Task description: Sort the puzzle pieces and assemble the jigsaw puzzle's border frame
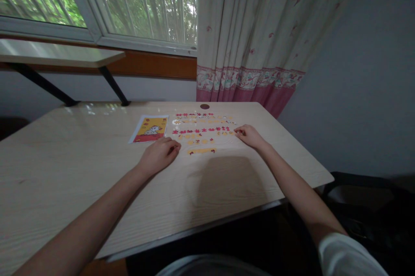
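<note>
Several rows of small jigsaw puzzle pieces, red, yellow and white, lie spread on the table. The row of red pieces (202,130) ends at the fingertips of my right hand (249,135), which are pinched together over a small piece there. Below that row, a short joined strip of yellow pieces (201,151) with dark red ends lies nearest to me. My left hand (159,155) rests on the table left of the pieces, its fingers curled in and nothing visible in them. Just beyond it lies a picture sheet (150,129) with a white cartoon animal on yellow and red.
The pale wooden table (65,172) reaches to a window (145,4) and a flowered curtain (249,30). A raised shelf (58,53) on black legs stands at the back left. A round brown disc (204,106) sits near the back edge. To the right is a dark chair (366,198).
</note>
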Action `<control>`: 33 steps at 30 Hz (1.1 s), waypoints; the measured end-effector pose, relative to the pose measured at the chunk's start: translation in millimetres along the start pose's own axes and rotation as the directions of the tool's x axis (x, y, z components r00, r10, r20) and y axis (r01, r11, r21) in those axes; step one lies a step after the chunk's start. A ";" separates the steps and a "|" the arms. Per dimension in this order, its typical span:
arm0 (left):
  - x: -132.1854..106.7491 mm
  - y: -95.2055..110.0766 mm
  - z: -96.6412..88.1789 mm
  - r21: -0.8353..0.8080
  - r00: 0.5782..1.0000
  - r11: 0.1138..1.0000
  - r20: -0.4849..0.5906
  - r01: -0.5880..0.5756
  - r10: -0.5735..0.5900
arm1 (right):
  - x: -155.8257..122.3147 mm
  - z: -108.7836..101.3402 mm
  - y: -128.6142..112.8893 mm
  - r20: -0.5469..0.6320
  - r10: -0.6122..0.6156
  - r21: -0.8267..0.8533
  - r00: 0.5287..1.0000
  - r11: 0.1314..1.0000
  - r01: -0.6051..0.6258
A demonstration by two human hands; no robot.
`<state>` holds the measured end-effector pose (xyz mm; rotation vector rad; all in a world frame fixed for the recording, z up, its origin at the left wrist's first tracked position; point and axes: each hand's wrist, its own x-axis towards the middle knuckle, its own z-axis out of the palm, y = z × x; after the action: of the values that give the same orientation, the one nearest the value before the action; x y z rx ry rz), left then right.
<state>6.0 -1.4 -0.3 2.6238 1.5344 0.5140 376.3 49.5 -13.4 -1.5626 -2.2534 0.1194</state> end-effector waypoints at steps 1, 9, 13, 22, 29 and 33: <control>-0.1 0.5 -0.4 0.002 1.000 1.000 0.002 -0.002 0.002 | 0.2 0.3 0.5 -0.003 0.003 0.008 1.000 1.000 -0.003; 0.2 -0.1 0.3 -0.012 1.000 1.000 -0.005 -0.014 0.014 | 1.5 0.9 -2.9 -0.054 0.004 0.015 0.999 1.000 -0.003; 0.5 0.1 0.6 0.008 1.000 1.000 0.002 -0.019 0.019 | 2.5 4.0 -28.5 -0.089 -0.090 0.019 0.992 0.996 0.092; 0.2 4.3 -2.3 -0.010 1.000 1.000 0.011 0.003 -0.003 | 15.3 20.1 -86.2 0.120 -0.335 0.003 0.934 0.941 0.338; 0.1 4.8 -1.8 -0.019 1.000 1.000 0.004 0.003 -0.003 | 27.5 9.6 -87.5 0.121 -0.254 0.145 0.960 0.961 0.236; 0.3 14.8 -3.0 -0.128 1.000 0.992 -0.014 -0.020 0.018 | 11.3 6.2 -102.2 0.078 -0.107 0.484 0.991 0.873 0.057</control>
<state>17.6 -9.0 5.8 2.5458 1.4305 0.6107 280.6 22.6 13.5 -1.2115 -2.1371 0.6968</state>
